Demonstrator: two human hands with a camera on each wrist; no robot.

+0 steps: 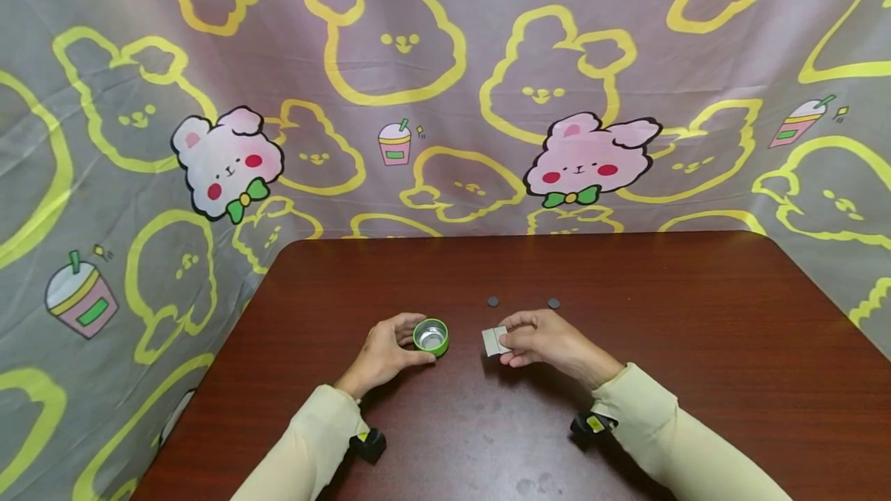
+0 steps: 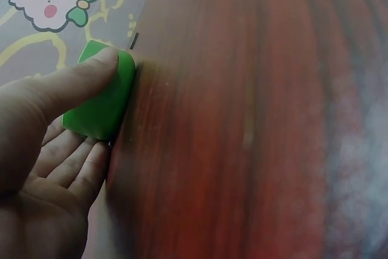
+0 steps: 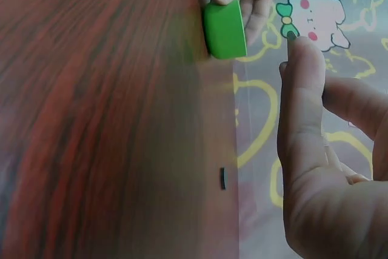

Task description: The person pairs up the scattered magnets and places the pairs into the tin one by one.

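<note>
A small round green tin [image 1: 431,337] with a shiny metal inside stands upright, its mouth open to the top. My left hand [image 1: 390,350] grips it from the left, thumb on the near side and fingers round the far side. In the left wrist view the thumb lies along the green wall of the tin [image 2: 103,104]. To the right of the tin, my right hand [image 1: 550,342] pinches a small, flat, pale grey square piece [image 1: 493,341] with a line across it. The right wrist view mostly hides that piece behind the thumb [image 3: 303,83].
Two small dark discs lie on the brown table [image 1: 390,277] beyond the right hand, a left disc [image 1: 493,301] and a right disc [image 1: 553,303]. A patterned cloth [image 1: 445,122] hangs behind the table and along its sides.
</note>
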